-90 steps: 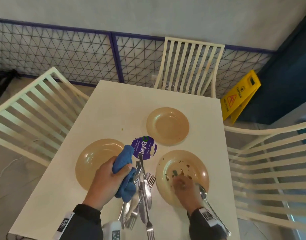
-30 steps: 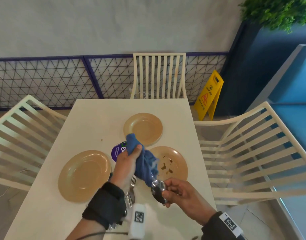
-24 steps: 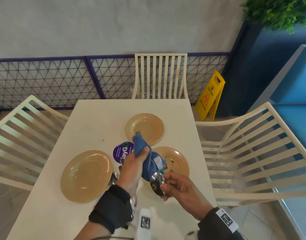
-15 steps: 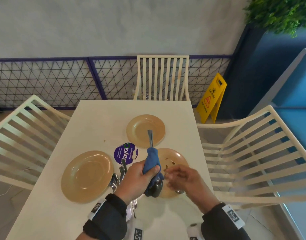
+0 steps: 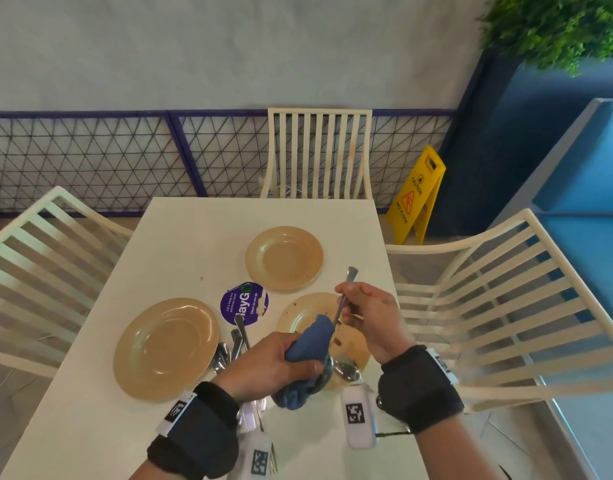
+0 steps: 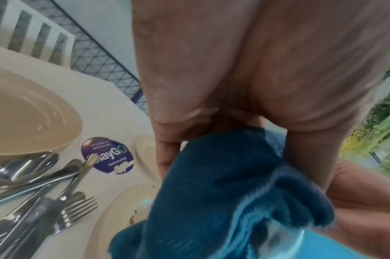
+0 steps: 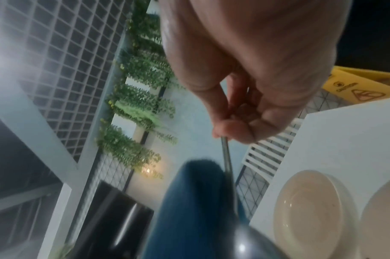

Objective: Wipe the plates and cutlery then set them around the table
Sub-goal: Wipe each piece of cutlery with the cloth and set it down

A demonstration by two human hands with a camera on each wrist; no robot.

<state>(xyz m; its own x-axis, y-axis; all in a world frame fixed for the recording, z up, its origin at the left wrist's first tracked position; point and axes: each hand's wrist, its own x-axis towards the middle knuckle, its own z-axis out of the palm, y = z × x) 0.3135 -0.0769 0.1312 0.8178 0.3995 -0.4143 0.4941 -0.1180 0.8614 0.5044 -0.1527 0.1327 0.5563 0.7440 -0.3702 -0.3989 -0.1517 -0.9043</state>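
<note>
My left hand (image 5: pixel 298 355) grips a bunched blue cloth (image 5: pixel 310 341) wrapped round the lower part of a metal spoon (image 5: pixel 342 299). My right hand (image 5: pixel 346 301) pinches the spoon's handle, which points up and away; the bowl end (image 5: pixel 327 370) peeks out below the cloth. The right wrist view shows fingertips (image 7: pixel 229 129) on the handle above the cloth (image 7: pixel 193 201). Under both hands lies a crumb-stained plate (image 5: pixel 298 317) with another spoon (image 5: pixel 348 370) on it. A large plate (image 5: pixel 164 348) sits left, a small plate (image 5: pixel 284 258) farther off. Loose cutlery (image 6: pixel 45 184) lies between the plates.
A purple round sticker (image 5: pixel 244 303) marks the white table (image 5: pixel 180 244). Cream slatted chairs stand left (image 5: pixel 38 258), far (image 5: pixel 319 154) and right (image 5: pixel 499 299). A yellow wet-floor sign (image 5: pixel 416 195) stands by the mesh fence (image 5: pixel 90 157); a blue bench (image 5: pixel 589 244) lies right.
The spoon has been turned handle-up. My right hand let go of it, then took the handle higher up, while the left hand's cloth slid down towards the bowl.
</note>
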